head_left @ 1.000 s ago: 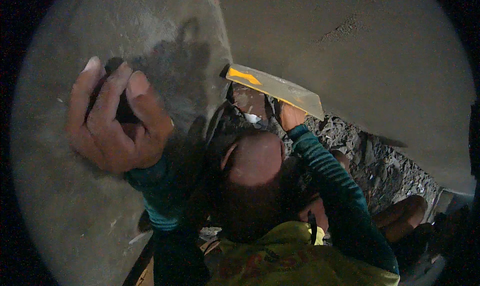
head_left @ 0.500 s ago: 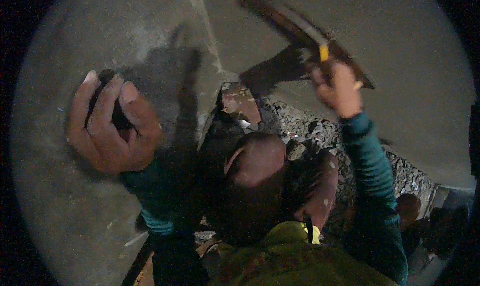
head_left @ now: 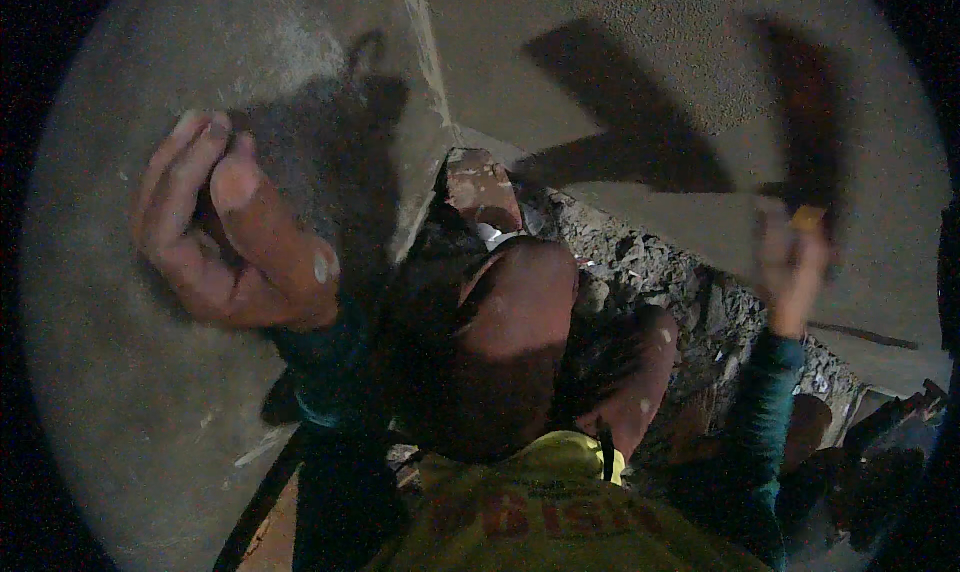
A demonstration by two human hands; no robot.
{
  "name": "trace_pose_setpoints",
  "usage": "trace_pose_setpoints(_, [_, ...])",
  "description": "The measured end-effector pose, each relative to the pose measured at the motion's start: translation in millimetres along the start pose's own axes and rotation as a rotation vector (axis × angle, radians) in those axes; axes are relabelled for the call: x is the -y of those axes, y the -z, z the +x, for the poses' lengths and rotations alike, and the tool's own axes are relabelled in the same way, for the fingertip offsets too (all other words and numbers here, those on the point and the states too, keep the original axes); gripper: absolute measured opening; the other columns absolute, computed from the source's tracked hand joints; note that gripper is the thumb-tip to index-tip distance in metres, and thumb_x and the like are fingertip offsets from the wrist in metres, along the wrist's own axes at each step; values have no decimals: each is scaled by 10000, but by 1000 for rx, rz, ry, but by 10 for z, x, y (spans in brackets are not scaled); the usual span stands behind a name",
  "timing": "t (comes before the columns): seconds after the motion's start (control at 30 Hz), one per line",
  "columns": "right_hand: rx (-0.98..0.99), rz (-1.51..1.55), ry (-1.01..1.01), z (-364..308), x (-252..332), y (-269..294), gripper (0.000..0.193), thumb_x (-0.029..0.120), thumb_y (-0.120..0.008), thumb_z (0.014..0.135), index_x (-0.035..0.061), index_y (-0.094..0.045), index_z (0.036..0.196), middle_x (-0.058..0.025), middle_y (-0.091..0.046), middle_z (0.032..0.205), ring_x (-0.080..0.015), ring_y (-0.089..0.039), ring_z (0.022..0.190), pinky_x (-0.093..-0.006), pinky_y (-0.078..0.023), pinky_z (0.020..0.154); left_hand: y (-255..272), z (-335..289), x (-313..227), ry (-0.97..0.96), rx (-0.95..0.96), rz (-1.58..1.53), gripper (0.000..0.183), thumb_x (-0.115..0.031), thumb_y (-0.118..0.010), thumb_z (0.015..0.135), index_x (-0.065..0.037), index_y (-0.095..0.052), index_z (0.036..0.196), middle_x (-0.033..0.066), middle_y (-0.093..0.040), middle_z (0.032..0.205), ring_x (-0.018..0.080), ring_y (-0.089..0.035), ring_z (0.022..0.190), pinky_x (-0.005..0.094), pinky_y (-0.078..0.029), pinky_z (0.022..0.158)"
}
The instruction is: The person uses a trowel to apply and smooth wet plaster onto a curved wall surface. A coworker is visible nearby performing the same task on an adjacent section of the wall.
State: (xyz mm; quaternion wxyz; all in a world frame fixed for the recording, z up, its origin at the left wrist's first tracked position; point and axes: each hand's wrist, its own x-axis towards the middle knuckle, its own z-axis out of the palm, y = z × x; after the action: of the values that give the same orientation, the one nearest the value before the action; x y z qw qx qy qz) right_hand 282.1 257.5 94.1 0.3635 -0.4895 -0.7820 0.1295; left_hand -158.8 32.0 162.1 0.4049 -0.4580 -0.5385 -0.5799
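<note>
My right hand is closed around the handle of a plastering trowel at the right. Motion blurs the tool; a yellow patch shows beside my fingers. Its long dark blade is held over the smooth grey surface, and I cannot tell whether it touches. A broad shadow falls on that surface to the tool's left. At the left, my left hand is raised in front of the other grey surface. Its fingers are loosely curled, with a gap to the thumb, and nothing shows between them.
Broken rubble runs in a strip along the foot of the right surface. A reddish brick-like block sits where the two surfaces meet. My bent knees are close below it. Dark objects lie at the lower right.
My right hand has swung right and downward with the trowel, whose blade has turned from slanting to nearly upright. The left hand has turned slightly, its thumb now more in front.
</note>
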Motion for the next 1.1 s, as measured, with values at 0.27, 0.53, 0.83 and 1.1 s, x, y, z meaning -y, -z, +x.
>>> trace_pose_setpoints(0.27, [514,-468,305,-1010,-213,-2871,640,228,-727,799,-47,-491,1326,-234,-677,870,-385,-672,729,-482,-540,631,-121,-1460,-478,832,691,-196,242,-191,-620,974,-15,-632,1140,99,-664,1073,193,-612,987,325,-477,897])
trace_pose_setpoints(0.53, [649,-448,168,-887,-157,-3300,764,313,-759,757,3,-455,1386,-206,-707,837,-367,-699,765,-484,-549,669,-193,-1867,-648,942,741,-250,328,-240,-662,937,9,-631,1148,225,-610,1182,381,-569,1114,438,-440,983])
trace_pose_setpoints(0.83, [374,-344,145,-402,200,-1994,592,243,-756,791,17,-532,1291,-226,-671,793,-417,-674,755,-491,-531,661,-173,-1821,-782,815,858,-126,322,-274,-645,944,-10,-642,1130,219,-609,1176,381,-561,1123,449,-434,983])
trace_pose_setpoints(1.1, [-14,-182,130,655,598,258,338,318,-674,936,-3,-654,1040,-201,-694,938,-337,-676,845,-423,-525,742,-280,-1751,-798,768,851,-88,288,-254,-652,937,-21,-652,1106,216,-609,1186,382,-553,1137,453,-431,988])
